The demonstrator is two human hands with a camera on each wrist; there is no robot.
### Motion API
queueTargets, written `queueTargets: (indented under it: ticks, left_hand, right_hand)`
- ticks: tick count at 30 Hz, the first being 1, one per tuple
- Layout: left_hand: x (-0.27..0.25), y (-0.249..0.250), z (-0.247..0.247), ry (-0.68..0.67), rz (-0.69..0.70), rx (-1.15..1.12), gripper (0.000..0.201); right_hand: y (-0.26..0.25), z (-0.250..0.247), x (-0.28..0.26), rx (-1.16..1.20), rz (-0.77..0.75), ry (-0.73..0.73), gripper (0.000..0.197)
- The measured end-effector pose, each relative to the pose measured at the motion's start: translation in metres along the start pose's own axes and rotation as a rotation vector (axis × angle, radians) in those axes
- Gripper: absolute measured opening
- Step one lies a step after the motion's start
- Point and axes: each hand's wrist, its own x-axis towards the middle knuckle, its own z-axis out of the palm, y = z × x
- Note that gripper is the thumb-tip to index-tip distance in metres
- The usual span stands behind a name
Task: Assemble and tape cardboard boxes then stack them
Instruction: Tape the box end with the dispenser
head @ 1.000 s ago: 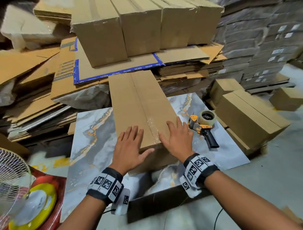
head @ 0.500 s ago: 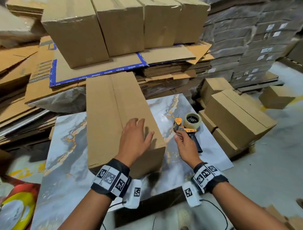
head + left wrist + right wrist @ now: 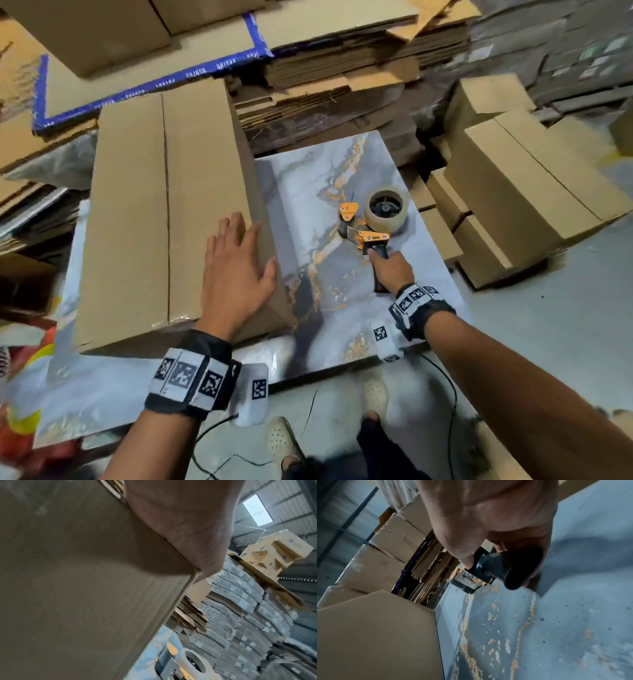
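Left hand [image 3: 236, 274] lies flat, fingers spread, on the box [image 3: 164, 212] at frame center; right hand [image 3: 392, 270] grips the tape dispenser [image 3: 373, 222] handle on the worktop [image 3: 308, 192].

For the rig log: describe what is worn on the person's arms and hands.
Both forearms are bare, no sleeves or gloves. Left hand and right hand each have a black wrist strap carrying white square-coded marker tiles, plus a white camera block below the wrist. A thin black cable trails from each.
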Motion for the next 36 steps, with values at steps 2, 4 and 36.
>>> queueTargets:
  ticks: [2,4,36]
  left_hand:
    - [-0.001,-0.002,0.0,-0.03,0.016,-0.022,0.074]
    - [-0.001,-0.007,-0.003,-0.053,0.037,-0.046,0.079]
    - [-0.039,-0.038,-0.076,-0.19,-0.544,-2.23,0.029]
  right_hand:
    - [0.007,0.006,0.016,0.115,0.052,-0.049,0.067]
    - [0.008,0.01,0.022,0.403,0.16,-0.149,0.053]
    - [-0.101,-0.003,-0.229,0.215,-0.623,-0.463,0.011]
